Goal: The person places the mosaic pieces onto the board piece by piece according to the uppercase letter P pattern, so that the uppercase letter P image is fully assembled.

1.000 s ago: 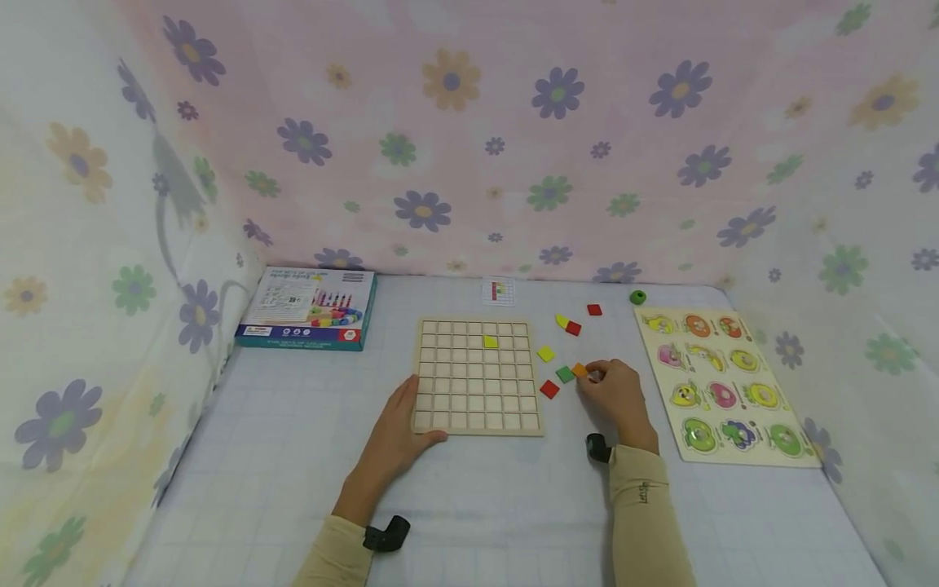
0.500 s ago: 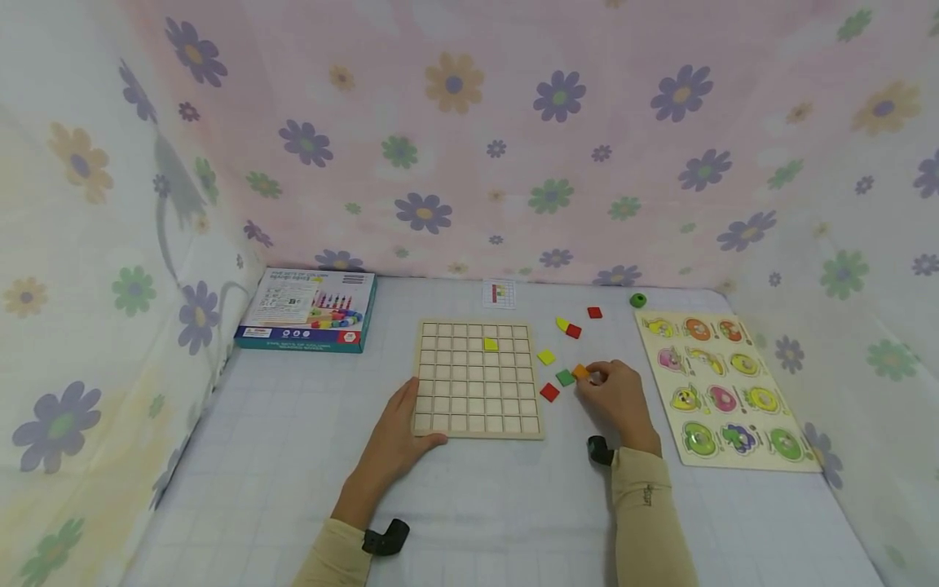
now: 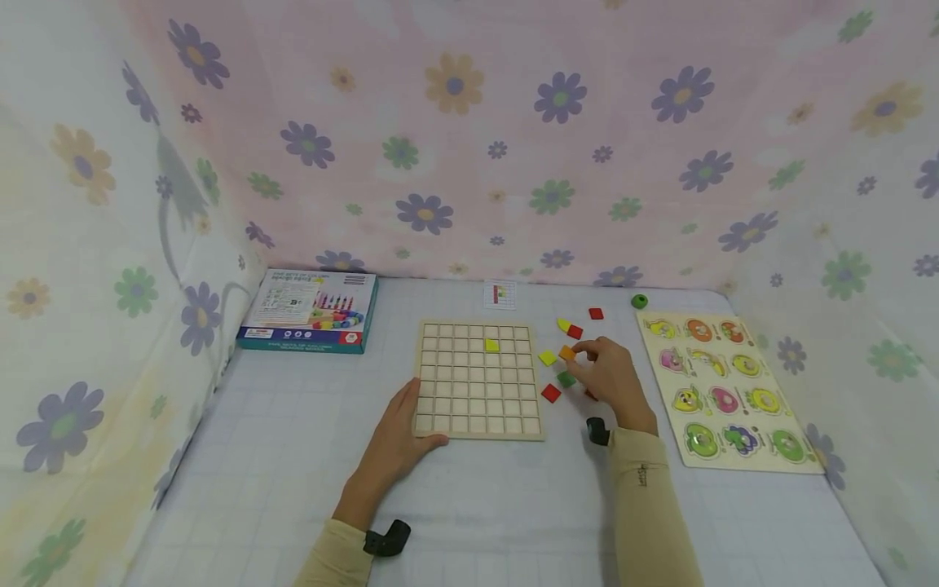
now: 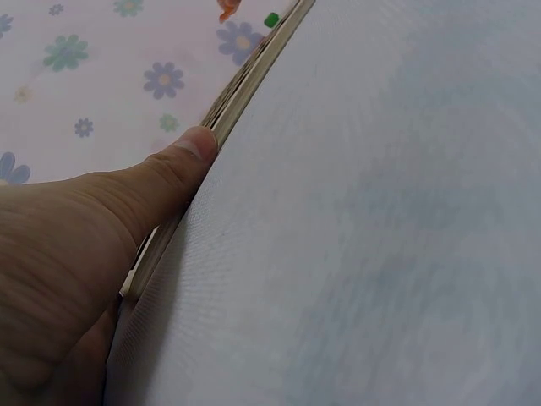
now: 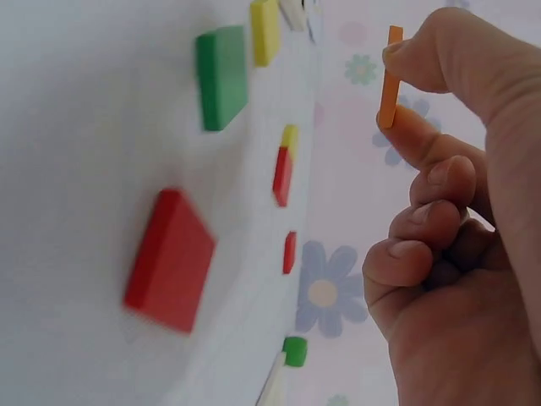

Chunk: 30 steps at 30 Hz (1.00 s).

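A flat wooden grid board lies mid-table with one yellow square in a cell. At its near left corner rests my left hand, thumb against the front edge and fingers along the left side. In the left wrist view the straight thumb touches the board's edge. Between thumb and index finger my right hand pinches an orange square tile, lifted above the table. Under it lie a green tile and a red tile; a yellow tile is just left.
A small pattern card lies behind the board. Another red tile sits near its right side, with more red and yellow pieces behind. A fruit puzzle board and green bead are at right, a toy box at back left.
My right hand has lifted the orange tile and moved it forward and slightly left, uncovering a red tile under the hand. The left hand has stayed at the board's corner.
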Each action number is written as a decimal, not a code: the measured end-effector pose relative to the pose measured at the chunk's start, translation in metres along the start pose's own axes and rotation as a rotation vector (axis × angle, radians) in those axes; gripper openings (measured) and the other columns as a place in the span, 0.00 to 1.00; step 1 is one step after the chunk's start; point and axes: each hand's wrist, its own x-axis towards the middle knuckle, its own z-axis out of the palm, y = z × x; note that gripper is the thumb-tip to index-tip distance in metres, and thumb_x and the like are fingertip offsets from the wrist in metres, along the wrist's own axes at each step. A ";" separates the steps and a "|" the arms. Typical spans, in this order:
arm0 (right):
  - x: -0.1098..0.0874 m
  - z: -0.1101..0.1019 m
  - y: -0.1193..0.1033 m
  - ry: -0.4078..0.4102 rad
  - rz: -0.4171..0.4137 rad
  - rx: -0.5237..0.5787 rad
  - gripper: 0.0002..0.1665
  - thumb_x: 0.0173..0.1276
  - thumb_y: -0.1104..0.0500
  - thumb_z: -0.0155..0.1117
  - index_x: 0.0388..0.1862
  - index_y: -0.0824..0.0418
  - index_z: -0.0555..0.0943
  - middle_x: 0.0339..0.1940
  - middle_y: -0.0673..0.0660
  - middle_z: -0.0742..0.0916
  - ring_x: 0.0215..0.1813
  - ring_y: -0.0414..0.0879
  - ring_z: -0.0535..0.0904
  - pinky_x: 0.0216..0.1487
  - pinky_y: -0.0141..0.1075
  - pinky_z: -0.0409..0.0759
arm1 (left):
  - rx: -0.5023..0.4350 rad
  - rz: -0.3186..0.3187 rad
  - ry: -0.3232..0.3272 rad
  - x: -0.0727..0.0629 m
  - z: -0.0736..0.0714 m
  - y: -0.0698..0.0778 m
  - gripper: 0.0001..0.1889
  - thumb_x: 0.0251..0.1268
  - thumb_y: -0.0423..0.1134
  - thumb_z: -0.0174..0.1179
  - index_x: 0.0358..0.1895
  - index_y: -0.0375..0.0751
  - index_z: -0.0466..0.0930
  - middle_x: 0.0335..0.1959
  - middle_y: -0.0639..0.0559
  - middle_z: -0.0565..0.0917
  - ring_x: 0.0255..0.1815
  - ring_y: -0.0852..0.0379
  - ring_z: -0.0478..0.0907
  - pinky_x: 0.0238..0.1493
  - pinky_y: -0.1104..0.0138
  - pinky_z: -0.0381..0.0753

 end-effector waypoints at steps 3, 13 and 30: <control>0.005 -0.001 -0.008 0.016 -0.061 0.002 0.17 0.66 0.53 0.69 0.49 0.61 0.88 0.37 0.58 0.80 0.37 0.51 0.73 0.35 0.36 0.73 | -0.003 0.001 -0.001 0.000 0.001 0.002 0.60 0.52 0.54 0.78 0.83 0.40 0.49 0.83 0.42 0.57 0.83 0.43 0.56 0.80 0.50 0.64; 0.020 0.005 -0.036 0.016 -0.240 0.035 0.12 0.64 0.57 0.71 0.42 0.62 0.89 0.30 0.57 0.78 0.35 0.51 0.70 0.34 0.38 0.70 | -0.007 -0.011 -0.006 0.000 0.001 0.002 0.60 0.52 0.54 0.78 0.83 0.40 0.48 0.83 0.42 0.56 0.83 0.43 0.56 0.80 0.50 0.64; 0.038 0.042 -0.081 -0.155 -0.326 0.091 0.14 0.64 0.58 0.68 0.47 0.60 0.88 0.33 0.55 0.78 0.35 0.49 0.69 0.33 0.37 0.69 | -0.013 -0.015 -0.014 0.000 0.000 0.000 0.61 0.52 0.55 0.78 0.83 0.41 0.47 0.83 0.42 0.56 0.83 0.43 0.55 0.80 0.49 0.64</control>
